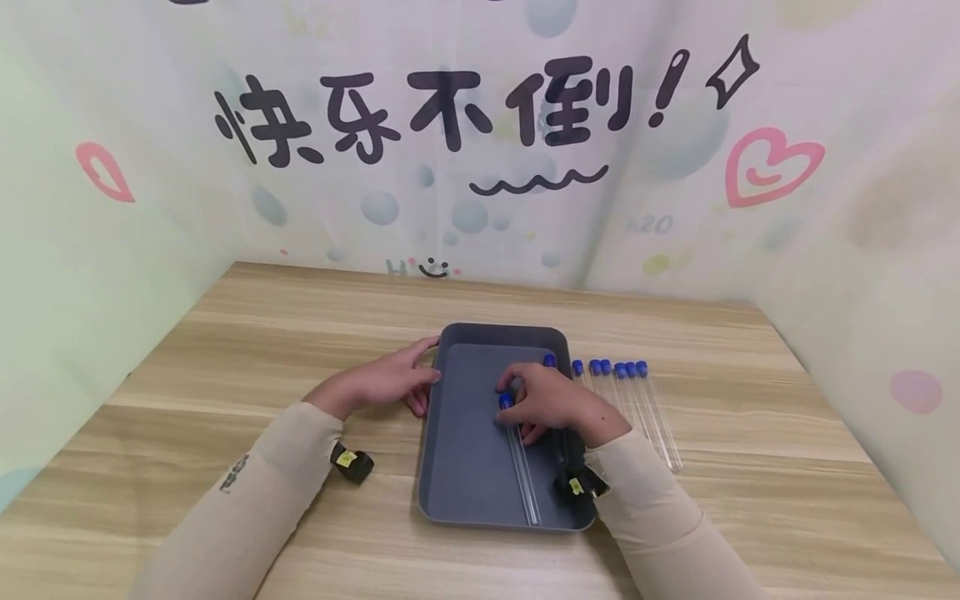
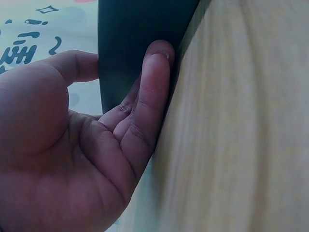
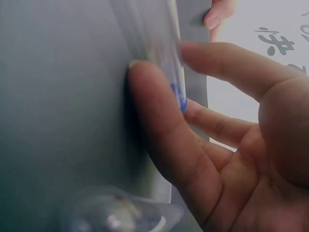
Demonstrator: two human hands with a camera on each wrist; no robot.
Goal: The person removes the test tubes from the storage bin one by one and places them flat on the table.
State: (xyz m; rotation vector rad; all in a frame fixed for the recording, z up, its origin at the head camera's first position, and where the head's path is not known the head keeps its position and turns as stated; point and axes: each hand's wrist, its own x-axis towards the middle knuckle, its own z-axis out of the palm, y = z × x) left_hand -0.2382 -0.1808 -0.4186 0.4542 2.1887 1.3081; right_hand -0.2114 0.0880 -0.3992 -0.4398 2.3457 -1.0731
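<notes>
A dark grey tray (image 1: 472,467) lies on the wooden table, its long side running away from me. Against the tray's left outer wall rests my left hand (image 1: 393,379); the left wrist view shows its fingers (image 2: 149,96) extended along the wall and the thumb at the edge. Over the tray, my right hand (image 1: 551,396) pinches a clear test tube (image 1: 522,475) just below its blue cap (image 1: 506,401). That tube slants toward the tray's near edge. Another blue-capped tube (image 1: 550,360) lies at the tray's right side, mostly hidden by the right hand and wrist.
Right of the tray, several clear test tubes (image 1: 652,417) with blue caps lie side by side on the wooden table (image 1: 750,433). A printed cloth (image 1: 450,225) hangs behind the table and along its sides.
</notes>
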